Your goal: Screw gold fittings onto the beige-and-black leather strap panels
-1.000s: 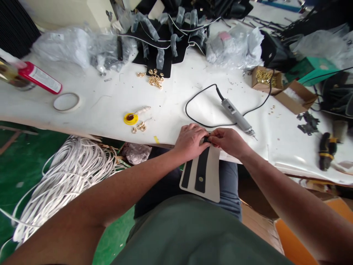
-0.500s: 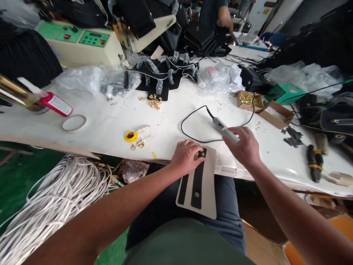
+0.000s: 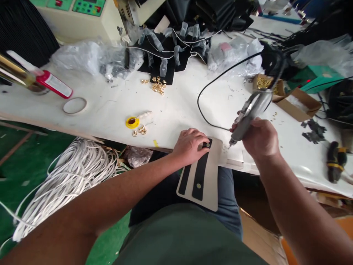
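Observation:
My right hand (image 3: 260, 138) is wrapped round a grey corded electric screwdriver (image 3: 249, 114), raised above the table with its bit pointing down to the left. My left hand (image 3: 191, 145) grips the upper end of a beige flat panel (image 3: 213, 165), thumb and fingers at a dark strip (image 3: 200, 176) on it. This strip bears a round metal piece near each end. A second dark strip (image 3: 184, 182) runs beside it. The panel's upper end rests at the table edge and its lower part hangs over my lap.
On the white table (image 3: 176, 110) lie gold fittings (image 3: 158, 86), a yellow tape roll (image 3: 132, 122), a red bottle (image 3: 56, 84) and black pliers (image 3: 335, 162). Small boxes (image 3: 299, 105) stand at the right. White cord (image 3: 74, 176) is heaped on the floor at the left.
My right hand has lifted the electric screwdriver off the table and turned its bit downward. My left hand stays on the panel. The view has tilted down.

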Demonstrator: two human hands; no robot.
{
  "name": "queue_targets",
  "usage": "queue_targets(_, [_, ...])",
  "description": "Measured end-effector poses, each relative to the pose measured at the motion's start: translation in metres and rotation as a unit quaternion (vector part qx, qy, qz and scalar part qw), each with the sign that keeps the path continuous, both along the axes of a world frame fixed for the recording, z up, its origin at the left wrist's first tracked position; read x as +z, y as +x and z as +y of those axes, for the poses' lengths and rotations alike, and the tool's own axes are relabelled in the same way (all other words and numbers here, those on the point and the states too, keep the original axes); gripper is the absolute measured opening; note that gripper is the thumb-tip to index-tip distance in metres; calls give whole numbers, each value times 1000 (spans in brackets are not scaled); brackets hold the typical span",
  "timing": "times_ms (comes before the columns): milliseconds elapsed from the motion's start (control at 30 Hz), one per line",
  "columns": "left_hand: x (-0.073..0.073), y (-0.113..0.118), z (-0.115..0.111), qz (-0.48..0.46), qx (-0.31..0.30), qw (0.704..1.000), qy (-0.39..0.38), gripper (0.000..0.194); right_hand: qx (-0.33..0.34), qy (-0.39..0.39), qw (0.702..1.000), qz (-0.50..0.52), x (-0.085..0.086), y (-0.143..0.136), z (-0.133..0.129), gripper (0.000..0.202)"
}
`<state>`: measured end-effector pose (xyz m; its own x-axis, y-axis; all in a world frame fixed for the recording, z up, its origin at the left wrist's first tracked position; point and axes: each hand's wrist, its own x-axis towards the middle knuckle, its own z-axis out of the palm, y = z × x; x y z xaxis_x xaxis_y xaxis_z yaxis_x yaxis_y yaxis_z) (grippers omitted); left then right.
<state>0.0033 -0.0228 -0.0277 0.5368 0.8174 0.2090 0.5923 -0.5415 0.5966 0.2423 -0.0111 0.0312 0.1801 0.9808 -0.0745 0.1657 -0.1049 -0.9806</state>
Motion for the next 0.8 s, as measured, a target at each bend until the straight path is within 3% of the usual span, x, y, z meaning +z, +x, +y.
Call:
queue_targets(133, [2,0,0,2,-2,1000,-2,22,-19,79,996,-29,15,-53,-17,47])
queue_targets(233, [1,0,0,-4,-2,1000,-2,24,-35,125,989,-73,14,-71,-22,46])
queue_targets(500, [-3,-1,-1,-13,4,1000,10,22,2,214,975,-57,-4,-72,-18,39])
queue_targets(800, [-3,0,0,-2,4,1000,23,25,11,225,972,-68,-15,-71,-17,34])
